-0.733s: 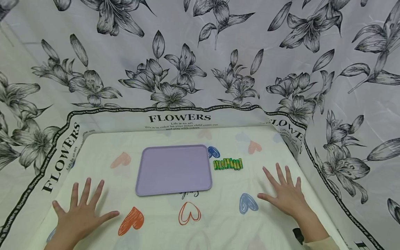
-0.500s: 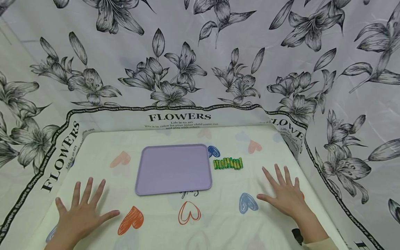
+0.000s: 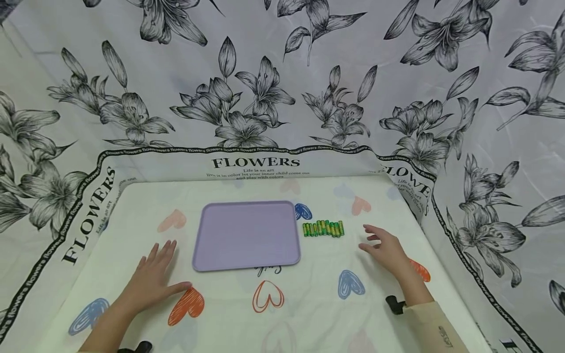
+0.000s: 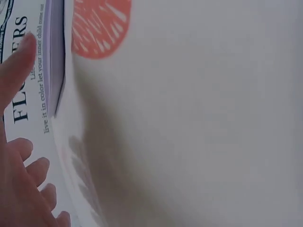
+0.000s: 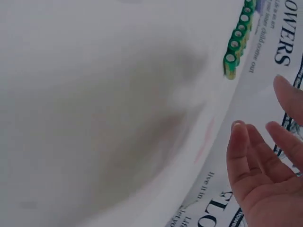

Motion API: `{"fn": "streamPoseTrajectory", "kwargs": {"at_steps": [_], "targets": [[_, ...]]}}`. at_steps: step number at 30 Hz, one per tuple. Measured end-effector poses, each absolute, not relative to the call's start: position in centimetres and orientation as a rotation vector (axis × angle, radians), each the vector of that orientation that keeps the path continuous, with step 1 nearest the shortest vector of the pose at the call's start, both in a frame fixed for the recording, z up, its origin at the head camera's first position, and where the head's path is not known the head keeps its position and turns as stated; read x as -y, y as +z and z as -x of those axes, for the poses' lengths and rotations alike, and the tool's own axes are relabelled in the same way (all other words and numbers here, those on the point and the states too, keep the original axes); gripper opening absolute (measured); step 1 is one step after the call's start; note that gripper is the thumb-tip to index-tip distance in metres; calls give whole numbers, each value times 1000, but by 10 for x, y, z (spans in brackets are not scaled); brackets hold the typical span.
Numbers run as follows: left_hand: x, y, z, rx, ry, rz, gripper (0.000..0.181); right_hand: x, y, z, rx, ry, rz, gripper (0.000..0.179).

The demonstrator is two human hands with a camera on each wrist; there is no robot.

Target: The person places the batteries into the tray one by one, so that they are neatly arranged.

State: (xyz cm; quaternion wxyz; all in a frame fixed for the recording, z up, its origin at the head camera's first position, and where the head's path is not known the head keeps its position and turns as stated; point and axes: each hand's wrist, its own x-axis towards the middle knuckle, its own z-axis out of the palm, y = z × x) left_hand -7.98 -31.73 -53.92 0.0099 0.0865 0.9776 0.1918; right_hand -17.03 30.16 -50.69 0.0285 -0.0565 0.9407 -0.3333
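A flat lilac tray [image 3: 247, 236] lies on the table, with nothing on it. Just to its right, a row of small green-and-gold batteries [image 3: 323, 229] lies side by side; their round metal ends [image 5: 230, 57] show in the right wrist view. My left hand [image 3: 150, 280] hovers left of the tray, fingers spread and holding nothing. In the left wrist view the tray's edge [image 4: 57, 61] appears beyond the thumb. My right hand [image 3: 387, 251] is in the air to the right of the batteries, fingers slightly bent, thumb apart from them, nothing in its grasp.
A white cloth with printed hearts [image 3: 268, 296] covers the table. Behind and at both sides hangs a flower-print curtain [image 3: 256, 108] meeting the table's edges. Dark wrist-worn devices [image 3: 395, 305] sit by the forearms.
My left hand has moved forward and right toward the tray. The right hand has shifted left toward the batteries, its spread fingers now drawn together and slightly bent. Tray and batteries stay put.
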Motion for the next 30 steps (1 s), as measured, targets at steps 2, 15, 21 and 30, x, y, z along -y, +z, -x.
{"fn": "streamPoseTrajectory", "kwargs": {"at_steps": [2,15,21,30], "targets": [[313,-540,85,-3036,614,-294,124,-296,-513,182,-2834,-1095,145,65],[296,-550,107,-2863,855,-192,127,-271,-538,223,-2683,-1156,-24,71],[287,-552,120,-2804,954,-150,127,-270,-544,231,-2666,-1114,-4,73],[281,-561,122,-2791,980,-73,130,-270,-542,236,-2670,-1030,42,64]]}}
